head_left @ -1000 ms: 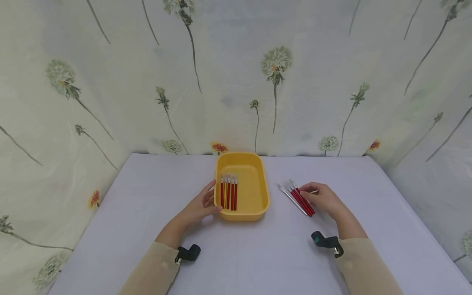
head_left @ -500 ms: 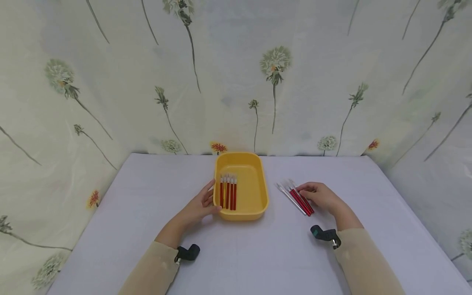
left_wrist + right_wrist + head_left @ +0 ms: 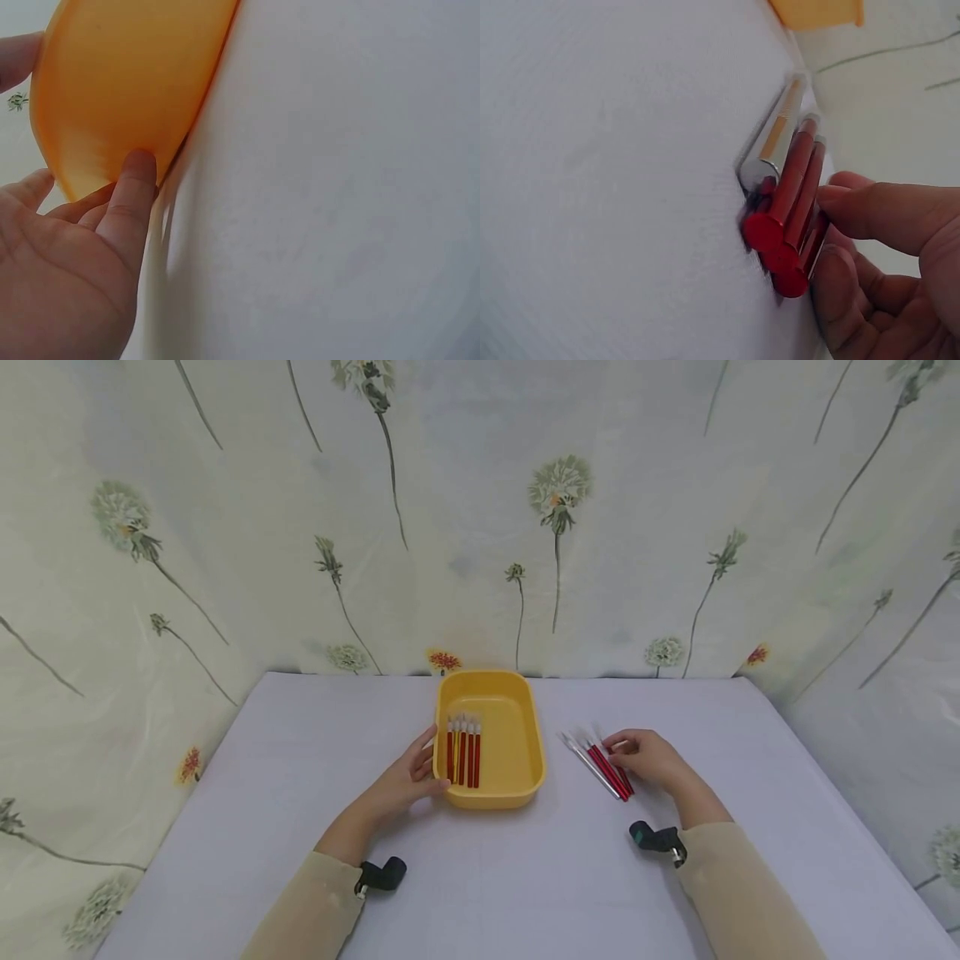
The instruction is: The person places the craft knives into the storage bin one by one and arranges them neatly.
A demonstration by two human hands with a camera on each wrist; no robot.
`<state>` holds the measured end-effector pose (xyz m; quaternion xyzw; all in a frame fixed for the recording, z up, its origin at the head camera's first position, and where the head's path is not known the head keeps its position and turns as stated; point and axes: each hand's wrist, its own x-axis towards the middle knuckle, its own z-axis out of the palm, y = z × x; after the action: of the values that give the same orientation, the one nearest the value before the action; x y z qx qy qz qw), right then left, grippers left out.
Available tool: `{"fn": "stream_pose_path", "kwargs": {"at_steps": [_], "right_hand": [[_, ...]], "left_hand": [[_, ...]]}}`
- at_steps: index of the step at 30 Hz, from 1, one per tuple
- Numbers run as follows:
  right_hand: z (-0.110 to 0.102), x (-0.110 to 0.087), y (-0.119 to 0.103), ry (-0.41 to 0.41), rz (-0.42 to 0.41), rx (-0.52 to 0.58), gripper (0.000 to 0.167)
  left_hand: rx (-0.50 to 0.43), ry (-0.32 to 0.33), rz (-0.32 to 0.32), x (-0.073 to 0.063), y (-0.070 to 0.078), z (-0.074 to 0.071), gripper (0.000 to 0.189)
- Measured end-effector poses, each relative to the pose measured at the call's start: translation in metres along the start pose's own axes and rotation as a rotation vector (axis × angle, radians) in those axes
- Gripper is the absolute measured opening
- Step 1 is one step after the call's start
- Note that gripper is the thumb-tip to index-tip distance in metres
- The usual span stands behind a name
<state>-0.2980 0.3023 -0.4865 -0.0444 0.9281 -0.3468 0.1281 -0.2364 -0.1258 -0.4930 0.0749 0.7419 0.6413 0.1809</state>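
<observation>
A yellow tray [image 3: 510, 800] stands mid-table, with several slim pens [image 3: 470, 760], mostly red and one yellow, side by side along its left wall. My left hand [image 3: 408, 777] rests against the tray's left side, thumb at the near corner. In the left wrist view its thumb [image 3: 135, 187] presses the outer wall. Right of the tray lies a slanted bunch of red pens [image 3: 787, 187] with a silver pen [image 3: 771, 146] at its left. My right hand [image 3: 651, 760] pinches the rightmost red pen between thumb and fingers. The pens' pale tips are blurred.
A white cloth [image 3: 510, 893] covers the table. Behind it hangs a curtain [image 3: 465, 527] printed with dandelions. Each wrist carries a small black camera, the left camera [image 3: 384, 874] and the right camera [image 3: 654, 837].
My right hand has shifted slightly left, and the lower ends of the red pens have moved left with it. The left hand and tray hold still.
</observation>
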Motion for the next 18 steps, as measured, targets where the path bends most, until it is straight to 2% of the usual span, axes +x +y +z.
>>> {"fn": "stream_pose_path", "kwargs": {"at_steps": [4, 10, 18], "right_hand": [[-0.0010, 0.0008, -0.0020, 0.004, 0.010, -0.024, 0.030], [-0.0023, 0.0015, -0.0003, -0.003, 0.028, -0.024, 0.030], [-0.0059, 0.0002, 0.0035, 0.028, 0.030, 0.040, 0.033]], "left_hand": [[-0.040, -0.020, 0.010, -0.0003, -0.0011, -0.0009, 0.095], [-0.030, -0.025, 0.003, 0.0003, -0.0025, -0.0012, 0.096], [-0.026, -0.015, 0.002, -0.0017, 0.0001, -0.0010, 0.096]]}}
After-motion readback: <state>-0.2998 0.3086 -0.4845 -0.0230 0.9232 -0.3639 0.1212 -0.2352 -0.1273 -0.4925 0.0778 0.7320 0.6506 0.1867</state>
